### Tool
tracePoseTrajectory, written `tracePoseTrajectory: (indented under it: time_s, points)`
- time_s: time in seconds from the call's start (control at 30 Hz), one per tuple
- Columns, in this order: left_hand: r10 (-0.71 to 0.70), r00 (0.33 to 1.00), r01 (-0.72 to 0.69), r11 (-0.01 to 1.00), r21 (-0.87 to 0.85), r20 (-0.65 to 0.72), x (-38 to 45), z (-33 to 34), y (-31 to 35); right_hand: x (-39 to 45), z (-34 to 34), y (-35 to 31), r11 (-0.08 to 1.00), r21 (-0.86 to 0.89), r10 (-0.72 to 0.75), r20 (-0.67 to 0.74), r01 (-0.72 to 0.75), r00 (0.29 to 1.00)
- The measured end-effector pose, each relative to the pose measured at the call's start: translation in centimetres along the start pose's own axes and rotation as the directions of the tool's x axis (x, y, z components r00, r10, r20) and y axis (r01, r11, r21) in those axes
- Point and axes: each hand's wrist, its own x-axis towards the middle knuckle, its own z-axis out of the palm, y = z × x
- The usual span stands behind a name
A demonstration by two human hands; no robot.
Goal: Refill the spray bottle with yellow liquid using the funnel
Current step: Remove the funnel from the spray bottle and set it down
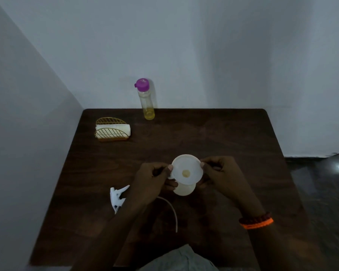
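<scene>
Left hand and right hand pinch funnel rim atop spray bottle; light, rigid plastic, likely tippy.

Bare forearms; the right wrist wears an orange-and-dark beaded bracelet.

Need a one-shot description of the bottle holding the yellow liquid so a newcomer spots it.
Start at the dark wooden table and go to its far edge by the wall. The clear bottle stands upright there, behind and right of the gold wire napkin holder. Only it has a purple cap and yellow liquid at the bottom.
</scene>
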Motion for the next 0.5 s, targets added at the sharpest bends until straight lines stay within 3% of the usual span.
tracePoseTrajectory:
  time_s: [0.17,0.3,0.5]
  points:
    - [0.046,0.988,-0.043,0.999,-0.026,0.149,-0.6,-1.2,0.8,-1.3,-1.3,-0.9,0.999,0.044,-0.031,0.02,0.03,0.999]
    - [0.178,0.948,-0.193,0.981,0.034,0.265,-0.5,-2.4,1.7,-2.1,-2.6,-2.1,0.986,0.151,-0.07,0.035,0.064,0.997]
    - [0.429,0.87,-0.488,0.818,0.304,0.241,1.1,-3.1,3.7,-1.2,-2.8,-3.9,0.961,0.273,-0.04,0.017,0.034,0.999]
